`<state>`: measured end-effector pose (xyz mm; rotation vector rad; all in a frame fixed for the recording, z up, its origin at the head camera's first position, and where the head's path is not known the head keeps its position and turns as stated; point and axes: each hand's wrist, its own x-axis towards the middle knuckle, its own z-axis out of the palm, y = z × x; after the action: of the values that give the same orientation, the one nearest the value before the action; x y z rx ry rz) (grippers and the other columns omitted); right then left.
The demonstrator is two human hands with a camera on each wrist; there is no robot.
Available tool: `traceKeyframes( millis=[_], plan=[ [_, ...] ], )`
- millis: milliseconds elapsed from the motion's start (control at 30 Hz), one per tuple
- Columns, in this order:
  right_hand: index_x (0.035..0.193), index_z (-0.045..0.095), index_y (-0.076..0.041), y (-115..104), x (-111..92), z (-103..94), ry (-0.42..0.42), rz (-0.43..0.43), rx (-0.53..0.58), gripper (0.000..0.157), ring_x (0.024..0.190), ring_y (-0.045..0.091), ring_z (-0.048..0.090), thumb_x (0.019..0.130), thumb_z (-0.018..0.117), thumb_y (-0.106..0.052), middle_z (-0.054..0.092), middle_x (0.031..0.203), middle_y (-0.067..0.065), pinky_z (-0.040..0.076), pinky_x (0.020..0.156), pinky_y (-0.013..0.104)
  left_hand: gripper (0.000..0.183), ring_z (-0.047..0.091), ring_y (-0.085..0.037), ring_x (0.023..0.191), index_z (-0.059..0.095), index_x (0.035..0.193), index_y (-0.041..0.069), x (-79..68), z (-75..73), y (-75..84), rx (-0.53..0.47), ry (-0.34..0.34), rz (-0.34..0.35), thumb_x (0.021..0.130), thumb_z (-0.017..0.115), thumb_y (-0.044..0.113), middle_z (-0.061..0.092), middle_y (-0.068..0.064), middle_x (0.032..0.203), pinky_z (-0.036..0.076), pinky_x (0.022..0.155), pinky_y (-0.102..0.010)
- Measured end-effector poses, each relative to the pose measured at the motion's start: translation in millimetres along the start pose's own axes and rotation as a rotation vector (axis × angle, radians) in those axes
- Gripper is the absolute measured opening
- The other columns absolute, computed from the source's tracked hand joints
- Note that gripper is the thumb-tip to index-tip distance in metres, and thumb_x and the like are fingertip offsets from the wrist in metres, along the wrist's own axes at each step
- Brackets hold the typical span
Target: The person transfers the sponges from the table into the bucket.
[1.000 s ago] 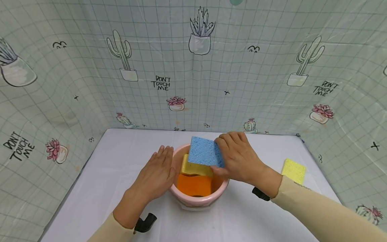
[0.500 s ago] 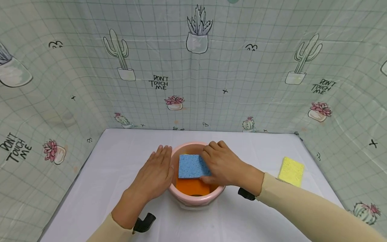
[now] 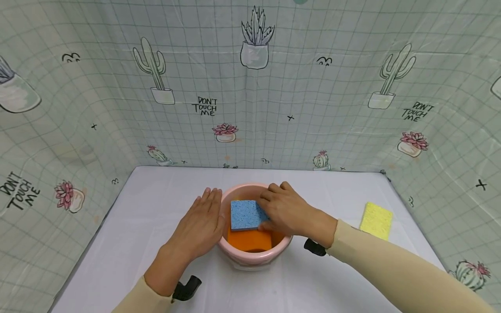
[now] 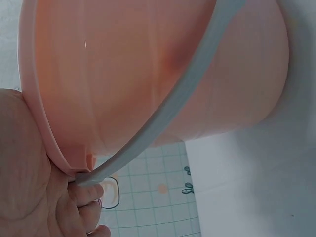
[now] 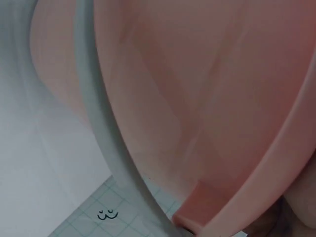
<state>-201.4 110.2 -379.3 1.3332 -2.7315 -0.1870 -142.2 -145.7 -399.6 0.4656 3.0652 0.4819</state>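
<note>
A pink bucket [image 3: 254,260] stands in the middle of the table in the head view. My right hand [image 3: 291,212] reaches in over its right rim and grips the right end of a blue sponge [image 3: 245,215], thumb at the near edge. Below the blue sponge, an orange sponge [image 3: 248,241] shows inside the bucket; a sliver of yellow peeks out behind. My left hand [image 3: 201,226] lies flat with straight fingers along the left rim. In the left wrist view the palm meets the rim beside the grey handle [image 4: 170,106], which hangs down the bucket's side.
A yellow sponge [image 3: 376,221] lies on the white tabletop [image 3: 164,195] to the right, beyond my right forearm. A cactus-print sheet [image 3: 195,78] rises behind the table and along both sides.
My right hand has moved down and left, lowering the blue sponge from above the bucket to inside it, over the yellow sponge seen there earlier. My left hand stays at the rim.
</note>
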Motion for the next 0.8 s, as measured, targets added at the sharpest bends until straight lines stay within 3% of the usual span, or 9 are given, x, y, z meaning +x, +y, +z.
traceKeyframes(
  millis=[533,800],
  plan=[
    [0.144,0.063,-0.008,2,-12,-3.2,0.02,0.028,0.043,0.084,0.117,0.026,0.055,0.09,0.069,-0.071,0.066,0.137,0.007,0.043,0.093,0.042,0.064,0.02,-0.039,0.162,0.027,0.163,-0.007,0.3,-0.1,0.7,0.002,0.001,-0.001,0.111,0.04,0.029,0.03,-0.024,0.17,0.019,0.132,-0.056],
    [0.141,0.065,-0.008,6,-18,-1.2,0.108,0.023,0.031,0.084,0.118,0.026,0.056,0.09,0.065,-0.074,0.067,0.134,0.007,0.044,0.096,0.043,0.064,0.02,-0.04,0.162,0.028,0.163,-0.007,0.5,-2.7,2.6,0.03,-0.002,-0.001,0.111,0.04,0.029,0.03,-0.024,0.17,0.02,0.131,-0.056]
  ],
)
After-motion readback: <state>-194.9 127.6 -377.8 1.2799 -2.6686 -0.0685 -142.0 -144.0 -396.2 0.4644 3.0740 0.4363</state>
